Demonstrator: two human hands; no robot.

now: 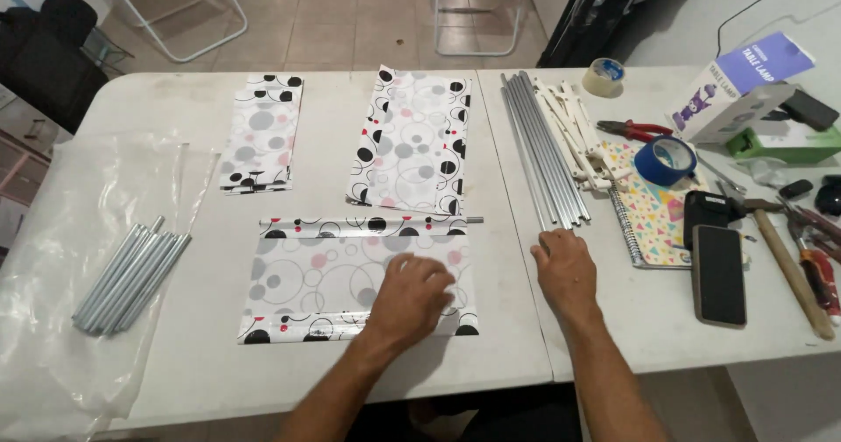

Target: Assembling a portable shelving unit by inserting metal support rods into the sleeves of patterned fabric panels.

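We're pressing our left hand (410, 295) flat, grip spread & holding nothing, on the dotted fabric panel (350, 275) lying near the tabletop (201, 363) front edge, w/ a thin metal rod (372, 223) sleeved along its far hem. Our right hand (565, 267) is resting w/ fingers loosely spread, touching the near ends of the long metal rods (543, 148). A clear plastic bag (53, 258) at left is lying under the short metal tubes (131, 275).

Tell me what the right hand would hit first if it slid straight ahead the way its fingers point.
The right hand points away from the person, its fingertips almost at the near ends of the bundle of long metal rods. Those rod ends would likely be met first, though the picture does not settle whether they already touch.
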